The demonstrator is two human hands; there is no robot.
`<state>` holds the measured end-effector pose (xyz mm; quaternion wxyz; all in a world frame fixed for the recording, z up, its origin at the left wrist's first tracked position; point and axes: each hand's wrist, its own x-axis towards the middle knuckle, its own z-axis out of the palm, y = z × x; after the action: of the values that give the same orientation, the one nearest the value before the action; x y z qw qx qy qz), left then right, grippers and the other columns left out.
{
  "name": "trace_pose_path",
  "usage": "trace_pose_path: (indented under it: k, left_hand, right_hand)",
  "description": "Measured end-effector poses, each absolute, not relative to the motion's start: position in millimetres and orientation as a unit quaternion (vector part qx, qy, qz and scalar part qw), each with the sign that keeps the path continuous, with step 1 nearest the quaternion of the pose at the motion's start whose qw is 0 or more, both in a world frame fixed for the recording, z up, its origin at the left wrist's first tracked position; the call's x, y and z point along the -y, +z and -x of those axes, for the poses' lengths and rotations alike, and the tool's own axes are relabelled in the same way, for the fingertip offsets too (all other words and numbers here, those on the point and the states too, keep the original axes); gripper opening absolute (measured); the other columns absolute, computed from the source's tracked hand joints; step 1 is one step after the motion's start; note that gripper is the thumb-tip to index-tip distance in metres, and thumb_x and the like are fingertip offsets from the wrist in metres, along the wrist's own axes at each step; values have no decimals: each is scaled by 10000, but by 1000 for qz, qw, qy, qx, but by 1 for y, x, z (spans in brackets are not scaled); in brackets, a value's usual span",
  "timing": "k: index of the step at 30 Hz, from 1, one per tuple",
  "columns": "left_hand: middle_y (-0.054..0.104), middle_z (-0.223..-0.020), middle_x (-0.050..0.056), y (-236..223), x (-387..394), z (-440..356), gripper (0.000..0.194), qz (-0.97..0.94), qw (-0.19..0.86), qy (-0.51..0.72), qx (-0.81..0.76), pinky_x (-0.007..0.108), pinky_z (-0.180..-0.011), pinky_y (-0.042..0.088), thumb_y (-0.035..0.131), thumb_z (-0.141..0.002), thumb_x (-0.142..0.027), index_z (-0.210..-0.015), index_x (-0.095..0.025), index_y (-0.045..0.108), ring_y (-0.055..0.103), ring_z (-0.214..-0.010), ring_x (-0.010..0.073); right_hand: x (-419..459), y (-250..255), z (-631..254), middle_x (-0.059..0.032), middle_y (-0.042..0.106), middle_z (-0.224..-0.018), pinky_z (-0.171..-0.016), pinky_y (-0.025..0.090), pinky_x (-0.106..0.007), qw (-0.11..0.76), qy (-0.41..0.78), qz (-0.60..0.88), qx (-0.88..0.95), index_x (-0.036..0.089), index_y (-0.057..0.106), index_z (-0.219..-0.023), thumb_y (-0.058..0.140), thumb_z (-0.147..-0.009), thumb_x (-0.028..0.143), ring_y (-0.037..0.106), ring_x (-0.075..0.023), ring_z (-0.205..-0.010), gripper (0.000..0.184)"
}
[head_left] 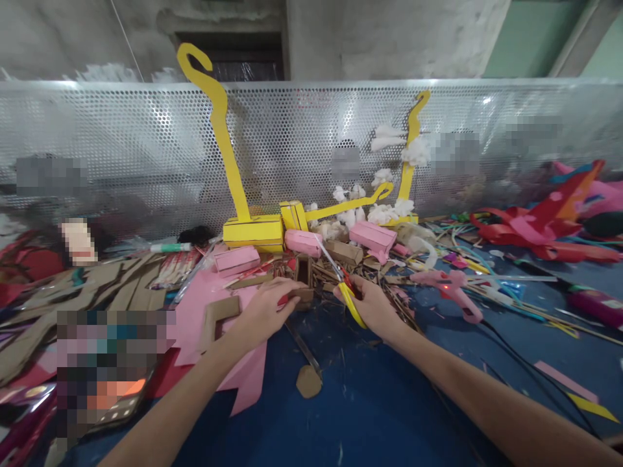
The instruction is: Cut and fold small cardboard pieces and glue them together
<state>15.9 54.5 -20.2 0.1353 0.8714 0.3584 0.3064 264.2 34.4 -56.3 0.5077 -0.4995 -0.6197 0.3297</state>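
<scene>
My right hand (374, 308) is closed around scissors (351, 306) with yellow and red handles. Their blades point up and to the left, above the scraps, and look slightly apart. My left hand (267, 310) grips a small brown cardboard box (304, 298) between thumb and fingers, just left of the scissors. Part of the box is hidden behind the fingertips. Beneath the left wrist lie pink paper (250, 370) and an L-shaped cardboard piece (211, 321). A metal ruler-like strip (304, 347) and a cardboard disc (309, 381) rest on the blue table near me.
Yellow hooked cutouts on box bases (253, 232) stand against a perforated metal panel (292, 143). Small pink boxes (372, 239) and white fluff sit before it. A pink glue gun (452, 288) with a black cord lies right; cardboard strips (109, 279) are piled left.
</scene>
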Motion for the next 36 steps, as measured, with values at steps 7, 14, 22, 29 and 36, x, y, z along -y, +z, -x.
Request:
trace_pose_path:
  k: [7, 14, 22, 29, 36]
  left_hand:
    - [733, -1155, 73, -11, -51, -13, 237, -780, 231, 426, -396, 414, -976, 505, 586, -932, -310, -1129, -213, 675, 663, -1076, 249]
    - [739, -1004, 76, 5, -39, -6, 329, -634, 404, 527, -397, 313, -818, 539, 648, -894, -400, -1095, -140, 670, 673, -886, 189]
    - [755, -820, 30, 13, -21, -13, 246, -605, 422, 542, -402, 291, -680, 562, 693, -846, -371, -1002, -181, 698, 682, -714, 177]
    - [723, -789, -7, -5, -26, -21, 176, -607, 472, 560, -308, 261, -666, 563, 678, -879, -345, -966, -193, 661, 660, -659, 130]
    - [688, -769, -4, -8, -28, -22, 162, -599, 483, 568, -293, 234, -660, 528, 664, -902, -314, -973, -168, 651, 629, -650, 106]
  right_hand:
    - [-35, -56, -264, -2, 622, -758, -643, 472, -265, 517, 341, 482, 620, 171, 634, -890, 749, -763, 542, 551, -160, -668, 408]
    - [-4, -37, -262, -40, 616, -985, -753, 508, -264, 475, 374, 446, 660, 221, 579, -1116, 745, -791, 551, 574, -176, -818, 492]
    - [25, -27, -238, -50, 582, -963, -743, 514, -286, 388, 480, 421, 665, 233, 565, -996, 723, -760, 650, 561, -213, -884, 505]
    - [27, -37, -230, -21, 537, -895, -698, 478, -262, 383, 506, 402, 660, 246, 546, -968, 725, -794, 590, 520, -192, -842, 424]
    - [29, -26, -225, -27, 531, -889, -692, 467, -259, 375, 521, 418, 643, 225, 519, -869, 719, -744, 692, 500, -177, -791, 523]
